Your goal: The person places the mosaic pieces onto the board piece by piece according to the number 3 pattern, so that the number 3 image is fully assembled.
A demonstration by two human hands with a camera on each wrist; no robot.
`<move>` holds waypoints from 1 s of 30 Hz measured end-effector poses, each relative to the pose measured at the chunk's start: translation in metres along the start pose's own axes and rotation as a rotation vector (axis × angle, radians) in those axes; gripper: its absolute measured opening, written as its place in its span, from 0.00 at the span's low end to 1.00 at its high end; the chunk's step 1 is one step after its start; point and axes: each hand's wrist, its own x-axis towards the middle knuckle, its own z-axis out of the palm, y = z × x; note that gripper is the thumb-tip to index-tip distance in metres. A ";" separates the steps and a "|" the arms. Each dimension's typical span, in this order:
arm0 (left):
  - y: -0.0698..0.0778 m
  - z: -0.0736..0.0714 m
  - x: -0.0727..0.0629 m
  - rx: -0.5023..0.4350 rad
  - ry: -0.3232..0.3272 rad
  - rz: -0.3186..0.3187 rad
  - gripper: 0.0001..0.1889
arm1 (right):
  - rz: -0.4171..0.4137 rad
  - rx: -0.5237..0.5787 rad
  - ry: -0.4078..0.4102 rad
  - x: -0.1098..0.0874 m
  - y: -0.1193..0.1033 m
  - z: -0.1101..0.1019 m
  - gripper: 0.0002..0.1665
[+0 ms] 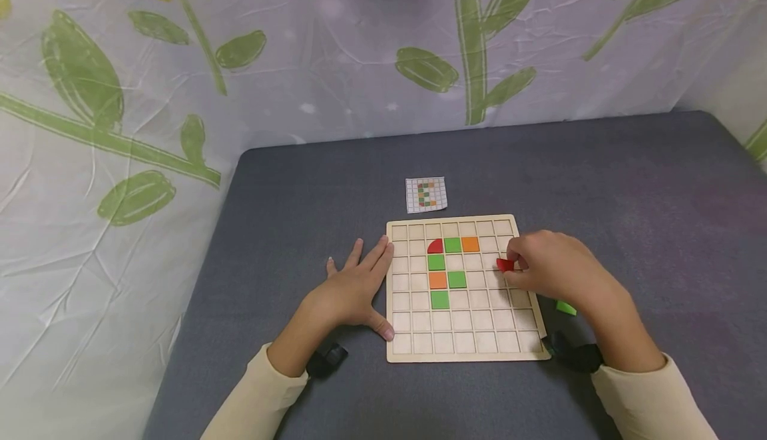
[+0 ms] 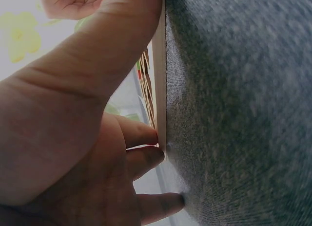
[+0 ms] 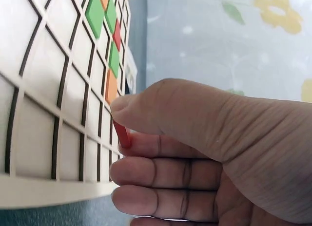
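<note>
A wooden grid board (image 1: 419, 343) lies flat on the table. Set in its cells are a red quarter-round tile (image 1: 435, 247), green tiles (image 1: 452, 245) and orange tiles (image 1: 470, 244), mostly left of centre. Between thumb and index finger my right hand (image 1: 554, 263) pinches a red tile (image 1: 505, 265) over the board's right side; the right wrist view shows this tile (image 3: 122, 134) edge-on. My left hand (image 1: 353, 293) rests with fingers spread along the board's left edge. In the left wrist view, its fingertips touch the board's side (image 2: 160, 80).
Behind the board lies a small printed pattern card (image 1: 426, 195) with a coloured grid. A green tile (image 1: 566, 307) lies on the dark table (image 1: 311, 214), right of the board, partly hidden by my right forearm. A flower-printed curtain (image 1: 335, 47) hangs behind the table.
</note>
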 end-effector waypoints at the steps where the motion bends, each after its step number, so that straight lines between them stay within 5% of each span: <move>1: 0.000 0.000 0.000 0.002 0.000 0.001 0.79 | -0.008 -0.003 -0.001 0.000 -0.002 0.001 0.08; 30: 0.000 0.001 0.002 0.022 -0.015 -0.017 0.79 | -0.257 -0.055 0.020 0.000 -0.047 0.030 0.18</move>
